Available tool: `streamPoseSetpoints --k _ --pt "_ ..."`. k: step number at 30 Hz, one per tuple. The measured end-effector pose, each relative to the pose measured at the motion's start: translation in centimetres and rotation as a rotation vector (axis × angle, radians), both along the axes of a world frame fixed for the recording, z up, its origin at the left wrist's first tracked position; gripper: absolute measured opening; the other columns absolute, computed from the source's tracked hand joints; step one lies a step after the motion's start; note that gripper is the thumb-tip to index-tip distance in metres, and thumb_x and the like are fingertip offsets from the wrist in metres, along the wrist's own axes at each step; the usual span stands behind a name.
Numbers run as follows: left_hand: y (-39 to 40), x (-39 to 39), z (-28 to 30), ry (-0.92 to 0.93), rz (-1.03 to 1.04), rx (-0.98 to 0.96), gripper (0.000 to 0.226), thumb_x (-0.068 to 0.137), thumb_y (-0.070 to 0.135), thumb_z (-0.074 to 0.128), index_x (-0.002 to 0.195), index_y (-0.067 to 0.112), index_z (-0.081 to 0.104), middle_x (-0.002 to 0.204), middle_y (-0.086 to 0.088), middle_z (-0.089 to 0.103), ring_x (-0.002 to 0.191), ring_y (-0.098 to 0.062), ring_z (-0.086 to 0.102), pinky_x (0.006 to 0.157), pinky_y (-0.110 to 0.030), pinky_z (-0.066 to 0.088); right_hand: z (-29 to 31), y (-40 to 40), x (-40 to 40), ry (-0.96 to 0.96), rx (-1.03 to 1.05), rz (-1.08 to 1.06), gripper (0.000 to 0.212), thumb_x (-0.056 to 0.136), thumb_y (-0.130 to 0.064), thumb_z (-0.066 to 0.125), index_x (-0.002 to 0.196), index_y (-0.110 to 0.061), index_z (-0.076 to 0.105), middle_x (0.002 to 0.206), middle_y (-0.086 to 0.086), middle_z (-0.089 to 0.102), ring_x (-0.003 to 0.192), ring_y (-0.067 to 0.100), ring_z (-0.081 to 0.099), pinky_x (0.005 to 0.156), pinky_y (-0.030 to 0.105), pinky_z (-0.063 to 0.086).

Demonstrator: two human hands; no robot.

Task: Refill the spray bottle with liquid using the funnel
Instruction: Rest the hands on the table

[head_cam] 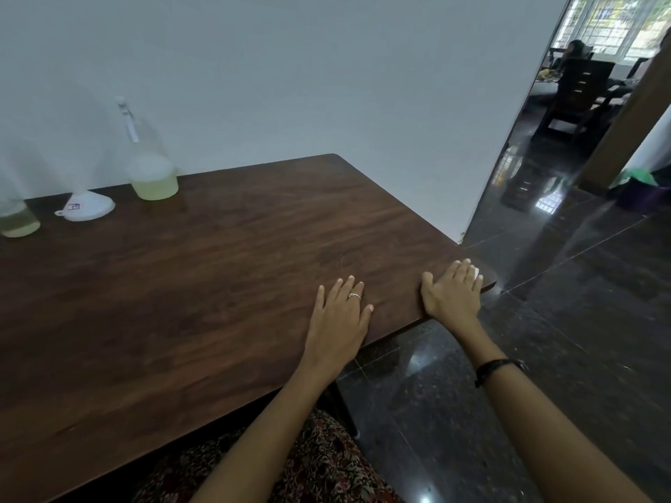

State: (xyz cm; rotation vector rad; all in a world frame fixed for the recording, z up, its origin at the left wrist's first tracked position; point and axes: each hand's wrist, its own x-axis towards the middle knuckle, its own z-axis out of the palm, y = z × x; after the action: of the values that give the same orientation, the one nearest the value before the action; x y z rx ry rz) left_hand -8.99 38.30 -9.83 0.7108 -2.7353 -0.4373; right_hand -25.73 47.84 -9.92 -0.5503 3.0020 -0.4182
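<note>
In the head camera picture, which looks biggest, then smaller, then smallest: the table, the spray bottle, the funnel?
1. Table, by far the largest.
2. Spray bottle, tall with yellowish liquid.
3. Funnel, lying low beside it.
Bottle and funnel sit about equally far away, so that order seems fair.

Open tabletop, clutter only at the far left.
Bottle (150, 165), funnel (89, 208) and jar (18, 219) line the table's (218, 266) far-left edge.

2 bottles w/ yellowish liquid (152, 176) (18, 219), 1 funnel (89, 209), 1 table (218, 266), 2 hands (339, 314) (454, 290)
</note>
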Motion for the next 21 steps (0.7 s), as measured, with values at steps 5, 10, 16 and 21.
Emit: streamPoseSetpoints --k 5,10,16,21 --pt "-0.2 0.1 0.2 0.107 0.0 0.169 0.047 0.1 0.031 0.032 0.144 0.015 0.029 0.155 -0.001 0.023 0.145 -0.011 0.012 0.118 -0.031 0.0 0.6 -2.4 -0.1 0.015 0.049 0.163 0.072 0.098 -0.044 0.024 0.147 0.006 0.006 0.157 0.023 0.001 0.146 0.031 -0.001 0.118 0.04 -0.005" --pt "-0.4 0.3 1.1 0.368 0.059 0.482 0.043 0.1 0.025 0.034 0.142 0.014 0.036 0.153 -0.001 0.029 0.144 -0.009 0.014 0.116 -0.025 0.002 1.4 -5.1 1.5 0.004 0.063 0.419 0.068 0.1 -0.041 0.022 0.148 0.002 0.004 0.158 0.019 -0.002 0.147 0.028 -0.003 0.118 0.037 -0.005" --pt "-0.5 3.4 1.9 0.576 0.232 0.646 0.041 0.1 0.023 0.035 0.139 0.013 0.039 0.15 -0.001 0.035 0.143 -0.008 0.018 0.12 -0.032 0.013 1.7 -9.1 6.6 0.028 0.125 0.801 0.062 0.102 -0.036 0.018 0.148 0.002 0.001 0.158 0.018 -0.003 0.147 0.028 -0.004 0.118 0.037 -0.004" --pt "-0.9 8.2 1.7 0.646 0.337 0.561 0.043 0.1 0.025 0.032 0.142 0.018 0.035 0.152 0.002 0.03 0.143 -0.005 0.012 0.118 -0.024 0.005 1.3 -10.9 13.3 0.129 0.139 1.11 0.057 0.103 -0.029 0.02 0.149 -0.001 0.002 0.158 0.018 -0.001 0.147 0.029 -0.005 0.118 0.039 -0.003"
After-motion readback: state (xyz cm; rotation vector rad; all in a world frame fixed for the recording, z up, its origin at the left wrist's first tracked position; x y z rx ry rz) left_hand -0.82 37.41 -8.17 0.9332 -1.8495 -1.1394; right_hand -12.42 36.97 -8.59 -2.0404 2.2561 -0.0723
